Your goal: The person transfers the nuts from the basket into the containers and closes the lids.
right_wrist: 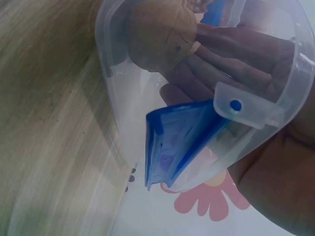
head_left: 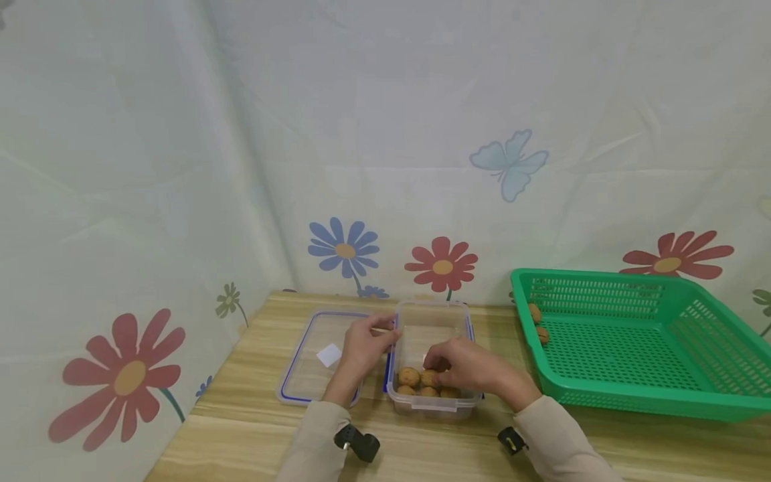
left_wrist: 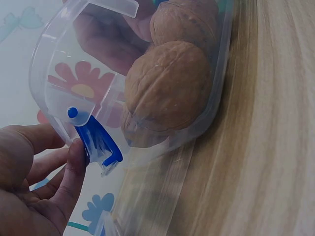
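Note:
A clear plastic container [head_left: 434, 404] stands on the table, holding several walnuts [head_left: 408, 376] gathered at its near end. My left hand [head_left: 365, 345] pinches the container's left wall at the rim; the left wrist view shows thumb and fingers beside a blue latch [left_wrist: 98, 140] that hangs down. Inside the container is my right hand [head_left: 466, 365], its curled fingers on a walnut [right_wrist: 160, 37] among the others. Through the clear wall, the right wrist view shows these fingertips against the walnut, and another blue latch [right_wrist: 179, 140] hanging loose outside.
Left of the container lies a clear lid [head_left: 301, 375] with a blue seal and a white label [head_left: 329, 355]. To the right stands a green basket [head_left: 638, 393], with two walnuts [head_left: 535, 312] along its left side. A flowered curtain [head_left: 385, 167] hangs behind the wooden table [head_left: 241, 428].

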A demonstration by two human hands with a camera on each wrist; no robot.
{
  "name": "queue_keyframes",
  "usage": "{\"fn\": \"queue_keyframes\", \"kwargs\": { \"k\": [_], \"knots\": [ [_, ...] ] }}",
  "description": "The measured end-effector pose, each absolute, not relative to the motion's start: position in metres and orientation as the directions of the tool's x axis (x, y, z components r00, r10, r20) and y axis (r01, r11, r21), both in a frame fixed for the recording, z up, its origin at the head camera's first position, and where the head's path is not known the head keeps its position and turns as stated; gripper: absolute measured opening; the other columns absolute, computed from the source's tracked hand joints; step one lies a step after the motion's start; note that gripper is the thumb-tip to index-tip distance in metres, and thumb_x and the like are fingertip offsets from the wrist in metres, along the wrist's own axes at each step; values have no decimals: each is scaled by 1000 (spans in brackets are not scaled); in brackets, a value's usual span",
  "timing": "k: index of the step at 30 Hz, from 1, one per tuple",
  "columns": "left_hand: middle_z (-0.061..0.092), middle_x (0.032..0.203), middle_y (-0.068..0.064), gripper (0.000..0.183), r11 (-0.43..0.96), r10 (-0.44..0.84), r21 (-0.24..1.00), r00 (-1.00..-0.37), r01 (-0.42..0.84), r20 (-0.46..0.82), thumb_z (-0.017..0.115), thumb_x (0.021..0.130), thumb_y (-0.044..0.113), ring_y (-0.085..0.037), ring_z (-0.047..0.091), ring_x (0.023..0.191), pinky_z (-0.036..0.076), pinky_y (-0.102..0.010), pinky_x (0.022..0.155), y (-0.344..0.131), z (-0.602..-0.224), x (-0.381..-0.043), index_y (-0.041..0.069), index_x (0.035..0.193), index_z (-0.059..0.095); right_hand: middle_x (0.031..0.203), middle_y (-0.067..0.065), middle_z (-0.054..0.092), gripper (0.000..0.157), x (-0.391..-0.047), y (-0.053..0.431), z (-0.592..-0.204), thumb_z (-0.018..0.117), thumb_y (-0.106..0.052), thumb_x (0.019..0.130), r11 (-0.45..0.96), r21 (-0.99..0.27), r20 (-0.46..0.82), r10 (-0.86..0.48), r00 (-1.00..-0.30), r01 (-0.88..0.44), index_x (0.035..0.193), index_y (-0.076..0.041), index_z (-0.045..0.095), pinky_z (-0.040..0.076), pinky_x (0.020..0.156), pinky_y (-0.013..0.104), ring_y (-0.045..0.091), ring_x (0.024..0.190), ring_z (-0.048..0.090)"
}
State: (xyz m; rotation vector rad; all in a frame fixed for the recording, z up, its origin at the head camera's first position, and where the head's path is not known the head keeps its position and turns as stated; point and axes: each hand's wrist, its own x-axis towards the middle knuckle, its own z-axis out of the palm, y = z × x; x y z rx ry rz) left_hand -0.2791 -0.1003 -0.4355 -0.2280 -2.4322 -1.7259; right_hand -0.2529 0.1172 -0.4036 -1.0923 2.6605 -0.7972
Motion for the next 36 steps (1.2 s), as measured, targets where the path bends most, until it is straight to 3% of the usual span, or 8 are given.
{"fn": "queue_keyframes", "kwargs": {
  "k": [11, 23, 36],
  "knots": [
    [69, 98, -10, 32, 332, 32, 920, -978, 206, 207, 72, 87, 10, -17, 69, 73, 58, -29, 63, -101, -435, -279, 3, 118, 68, 98, 3, 70, 17, -252, 119, -400, 73, -12, 87, 601, -585, 32, -654, -756, -545, 103, -7, 71, 55, 80, 36, 16, 88, 63],
    [68, 100, -10, 34, 339, 28, 921, -981, 190, 192, 73, 87, 12, -17, 68, 73, 58, -29, 64, -99, -437, -281, 5, 119, 68, 102, 5, 68, 21, -252, 128, -393, 71, -15, 89, 557, -678, 29, -632, -774, -480, 108, -7, 68, 54, 80, 30, 13, 89, 62],
    [68, 99, -10, 35, 329, 27, 925, -981, 188, 190, 73, 86, 11, -17, 68, 74, 58, -28, 63, -99, -435, -278, 3, 119, 67, 106, -3, 69, 29, -245, 154, -360, 67, -32, 92, 515, -732, 108, -559, -822, -446, 115, -15, 67, 54, 83, 29, 12, 96, 65]
  ]
}}
